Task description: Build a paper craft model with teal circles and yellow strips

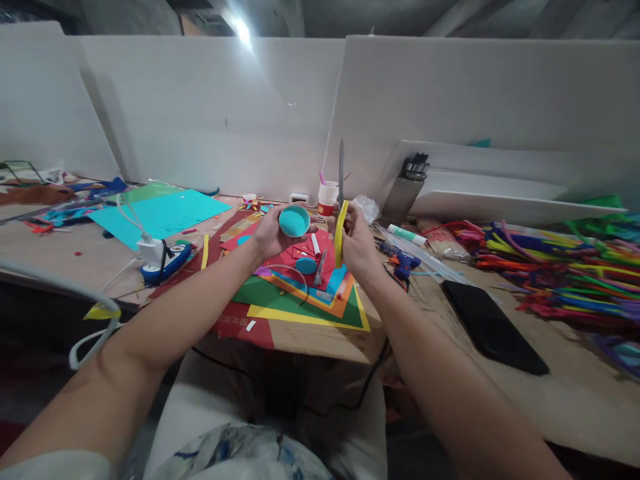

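Observation:
A round turquoise piece (294, 221), like a shallow cup with a raised rim, rests in my left hand (270, 233), its fingers curled around it from behind. My right hand (358, 241) grips the yellow handles of a pair of scissors (341, 230), blades pointing straight up. The two hands are apart, above a stack of coloured sheets: red, blue, orange, green (260, 293) and yellow. On that stack lie a blue disc (306, 265), a craft knife or similar slim tool (321, 267) and a small white strip (315, 245).
Left of the stack lie a turquoise sheet (160, 212) and a blue power strip (166, 267) with a white plug. Paper cups (327, 197) and a grey bottle (404, 190) stand behind. To the right are a blue glue gun (404, 263), black phone (493, 327) and pipe cleaners (565, 267).

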Motion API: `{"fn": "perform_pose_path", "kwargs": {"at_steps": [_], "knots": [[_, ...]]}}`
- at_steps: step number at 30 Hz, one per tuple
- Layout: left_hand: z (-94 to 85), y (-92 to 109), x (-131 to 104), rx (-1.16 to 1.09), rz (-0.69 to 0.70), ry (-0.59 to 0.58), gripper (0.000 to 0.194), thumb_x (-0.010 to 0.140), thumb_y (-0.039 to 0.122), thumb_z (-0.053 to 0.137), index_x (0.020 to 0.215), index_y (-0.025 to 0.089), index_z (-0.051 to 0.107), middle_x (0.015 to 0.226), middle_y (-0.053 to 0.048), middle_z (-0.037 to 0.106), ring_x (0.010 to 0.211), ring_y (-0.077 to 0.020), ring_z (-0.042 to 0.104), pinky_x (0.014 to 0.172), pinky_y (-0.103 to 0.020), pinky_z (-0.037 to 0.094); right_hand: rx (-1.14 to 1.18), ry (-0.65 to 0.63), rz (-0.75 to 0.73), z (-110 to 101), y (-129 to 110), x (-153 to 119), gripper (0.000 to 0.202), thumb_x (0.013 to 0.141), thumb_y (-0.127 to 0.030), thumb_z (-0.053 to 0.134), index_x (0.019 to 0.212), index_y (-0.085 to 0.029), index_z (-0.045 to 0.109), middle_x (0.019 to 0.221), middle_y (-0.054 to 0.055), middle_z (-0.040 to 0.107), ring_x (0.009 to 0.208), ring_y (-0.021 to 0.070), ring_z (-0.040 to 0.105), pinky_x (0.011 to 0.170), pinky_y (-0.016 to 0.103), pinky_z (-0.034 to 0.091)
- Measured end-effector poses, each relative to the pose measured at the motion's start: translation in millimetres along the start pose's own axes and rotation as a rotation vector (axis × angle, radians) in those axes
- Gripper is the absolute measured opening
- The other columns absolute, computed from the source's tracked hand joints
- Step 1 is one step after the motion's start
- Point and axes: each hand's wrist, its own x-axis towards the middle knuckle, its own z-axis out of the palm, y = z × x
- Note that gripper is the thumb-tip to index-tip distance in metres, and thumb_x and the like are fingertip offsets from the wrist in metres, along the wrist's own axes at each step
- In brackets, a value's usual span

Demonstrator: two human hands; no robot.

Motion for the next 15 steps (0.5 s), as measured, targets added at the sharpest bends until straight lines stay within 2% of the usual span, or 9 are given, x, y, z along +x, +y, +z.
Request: {"fn": "perform_pose_path", "kwargs": {"at_steps": [4, 7, 9, 11, 15], "knots": [[-5.1, 1, 6, -0.081, 0.003, 0.105, 0.048, 0.096, 0.049, 0.030, 0.117, 0.016, 0.058, 0.092, -0.013, 0.073, 0.076, -0.0245, 0.072, 0.056, -0.031, 0.056, -0.016, -0.163, -0.010, 10, -2, -7, 0.039, 0.089, -0.036, 0.051, 0.125, -0.024, 0.045, 0.107, 0.007, 0.062, 0.094, 0.0185, 0.059, 0.087, 0.037, 0.050], [-6.6, 0, 7, -0.142, -0.004, 0.162, 0.055, 0.096, 0.054, 0.026, 0.112, 0.014, 0.061, 0.090, -0.014, 0.073, 0.076, -0.0241, 0.072, 0.059, -0.032, 0.057, 0.006, -0.252, 0.064, 12, -6, -12, 0.039, 0.087, -0.040, 0.053, 0.122, -0.023, 0.047, 0.091, 0.004, 0.062, 0.074, 0.0151, 0.058, 0.069, 0.031, 0.052], [-7.0, 0, 6, -0.173, 0.009, 0.193, 0.056, 0.095, 0.053, 0.027, 0.106, 0.012, 0.063, 0.086, -0.014, 0.073, 0.076, -0.0251, 0.072, 0.063, -0.035, 0.058, 0.012, -0.271, 0.156, 11, -11, -14, 0.039, 0.084, -0.046, 0.058, 0.114, -0.022, 0.051, 0.073, -0.002, 0.056, 0.054, 0.0114, 0.051, 0.051, 0.025, 0.046], [-6.8, -1, 5, -0.188, 0.025, 0.232, 0.052, 0.095, 0.049, 0.030, 0.101, 0.011, 0.064, 0.080, -0.013, 0.072, 0.073, -0.0250, 0.072, 0.064, -0.037, 0.059, -0.009, -0.277, 0.224, 11, -17, -17, 0.037, 0.079, -0.047, 0.064, 0.104, -0.022, 0.054, 0.061, -0.006, 0.050, 0.043, 0.0086, 0.043, 0.040, 0.021, 0.037], [-4.2, -2, 4, -0.183, 0.074, 0.294, 0.039, 0.093, 0.037, 0.036, 0.097, 0.013, 0.065, 0.075, -0.010, 0.072, 0.066, -0.0208, 0.070, 0.064, -0.036, 0.059, -0.040, -0.309, 0.253, 14, -23, -27, 0.030, 0.080, -0.040, 0.062, 0.103, -0.022, 0.052, 0.059, -0.007, 0.049, 0.039, 0.0076, 0.042, 0.036, 0.020, 0.034]]}}
